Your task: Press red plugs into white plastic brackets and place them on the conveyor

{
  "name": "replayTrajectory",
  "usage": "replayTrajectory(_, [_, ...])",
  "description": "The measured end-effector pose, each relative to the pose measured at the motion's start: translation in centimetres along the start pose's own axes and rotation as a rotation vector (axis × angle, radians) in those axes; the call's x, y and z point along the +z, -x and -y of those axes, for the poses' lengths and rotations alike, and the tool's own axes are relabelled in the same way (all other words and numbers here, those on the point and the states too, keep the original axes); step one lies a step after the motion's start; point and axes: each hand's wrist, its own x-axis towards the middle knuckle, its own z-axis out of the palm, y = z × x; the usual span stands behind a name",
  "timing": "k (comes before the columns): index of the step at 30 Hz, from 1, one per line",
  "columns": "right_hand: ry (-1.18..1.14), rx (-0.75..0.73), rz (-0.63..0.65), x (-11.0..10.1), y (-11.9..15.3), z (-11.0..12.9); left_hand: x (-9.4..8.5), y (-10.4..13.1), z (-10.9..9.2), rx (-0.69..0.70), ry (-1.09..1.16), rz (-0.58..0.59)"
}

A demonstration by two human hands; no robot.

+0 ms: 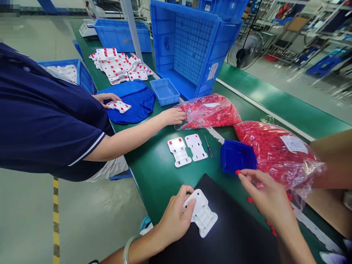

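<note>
My left hand [176, 216] grips a white plastic plate [204, 214] with notched sides and small slots, over a black mat [233, 223]. Between thumb and fingertips, my right hand [265, 196] pinches a small red plastic piece [238, 172], just in front of a dark blue bin [238, 156]. Beside that hand lies a clear bag of red pieces [275, 154], with several loose red pieces on the bench near it. Two more white plates lie further up: one with red corners [178, 151], the other [195, 147] next to a screwdriver [209, 148].
Across the green bench [148, 161], a co-worker [49, 117] holds a plate and reaches into a second bag of red pieces [211, 112]. Beyond are a plate pile [118, 66], a small blue tray [165, 91] and a large blue crate [192, 51]. A fan [244, 51] stands behind.
</note>
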Motion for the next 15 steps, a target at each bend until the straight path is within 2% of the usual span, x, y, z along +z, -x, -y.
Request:
replayTrajectory(3, [-0.285,-0.049,-0.017,0.2,4.7,3.9,0.2,0.4,-1.0,0.053,-0.08,0.001])
replayTrajectory(7, [-0.248,-0.171,-0.116,1.7,8.5,7.8,0.8,1.2,-2.0,0.081,-0.109,0.023])
replayTrajectory(10, [-0.202,-0.197,-0.164,2.6,9.4,8.7,1.2,1.9,-2.4,0.089,-0.101,0.035])
replayTrajectory(15, [-0.126,-0.273,-0.231,3.1,9.7,8.6,1.6,2.7,-2.6,0.141,-0.129,0.022])
